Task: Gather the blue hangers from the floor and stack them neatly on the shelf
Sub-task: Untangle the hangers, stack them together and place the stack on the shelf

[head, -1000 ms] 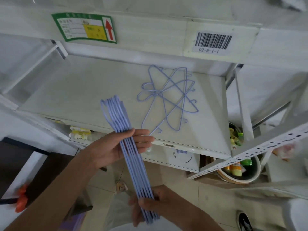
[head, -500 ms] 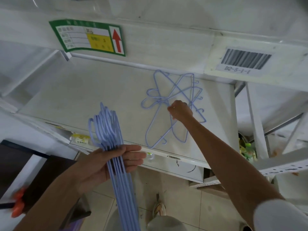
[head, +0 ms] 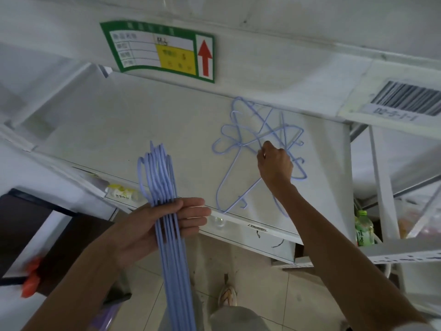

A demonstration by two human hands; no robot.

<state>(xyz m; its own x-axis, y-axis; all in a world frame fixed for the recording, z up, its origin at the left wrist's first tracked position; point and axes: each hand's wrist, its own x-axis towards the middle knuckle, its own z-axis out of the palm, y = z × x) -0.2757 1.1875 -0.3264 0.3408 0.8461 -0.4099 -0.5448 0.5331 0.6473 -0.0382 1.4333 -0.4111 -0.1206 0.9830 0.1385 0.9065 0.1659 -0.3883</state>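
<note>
- Your left hand grips a bundle of blue hangers, fingers curled across the wires, thumb side hidden behind them.
- The bundle runs from 12 o'clock to 6 o'clock through that hand; its hooks fan out above the fingers, over the front edge of the shelf, and its long wires pass out of view at the bottom.
- Your right hand is on the shelf at 2 o'clock of the left hand, fingers curled closed on a wire of the loose hangers.
- The loose hangers lie flat on the shelf in a crossed tangle, hooks pointing several ways; one corner reaches the shelf's front edge.
- A green label with a red arrow sits on the beam above the shelf at 12 o'clock.
- A barcode tag sits on the same beam at 2 o'clock.
- A green bottle stands below the shelf at 3 o'clock.
- A shoe rests on the tiled floor at 6 o'clock.
</note>
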